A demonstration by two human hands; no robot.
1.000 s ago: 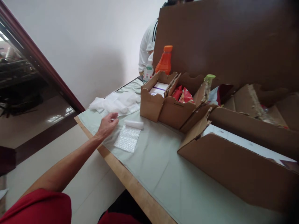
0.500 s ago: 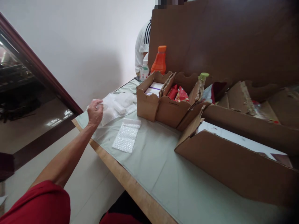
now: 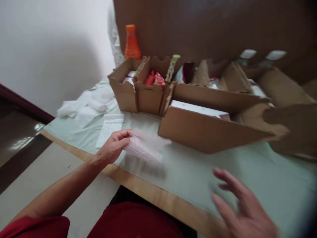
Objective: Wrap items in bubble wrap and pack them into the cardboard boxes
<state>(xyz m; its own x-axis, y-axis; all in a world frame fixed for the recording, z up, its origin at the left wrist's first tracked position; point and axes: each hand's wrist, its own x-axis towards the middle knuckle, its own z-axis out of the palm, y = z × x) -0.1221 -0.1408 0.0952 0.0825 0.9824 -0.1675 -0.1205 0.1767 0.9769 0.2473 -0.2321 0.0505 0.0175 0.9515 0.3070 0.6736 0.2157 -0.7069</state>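
1. Left hand (image 3: 112,145): thumb and fingers closed in a pinch on the left end of a bubble-wrap piece (image 3: 145,148), palm side partly hidden
2. Right hand (image 3: 244,201): half open, thumb and fingers parted, grip holding nothing visible; over the right part of the desk (image 3: 190,175) near its front edge, blurred
3. Bubble-wrap piece: between the two hands; one end touching the left fingers, free end pointing to the right, well apart from the right hand; shadow on the cloth below; outline blurred, layers hard to count
4. Flat bubble-wrap pouch (image 3: 112,124): lying on the desk just beyond the left hand
5. Heap of clear wrapping (image 3: 90,105): farther left and back, beyond the pouch
6. Long cardboard box (image 3: 198,132): behind the gap between the hands, a white flat item (image 3: 198,108) inside
7. Two smaller boxes, left one (image 3: 126,99) holding white cartons (image 3: 129,77), right one (image 3: 150,99) holding red packets (image 3: 155,79)
8. Orange bottle (image 3: 132,46): upright behind the smaller boxes, before a brown panel (image 3: 210,29)
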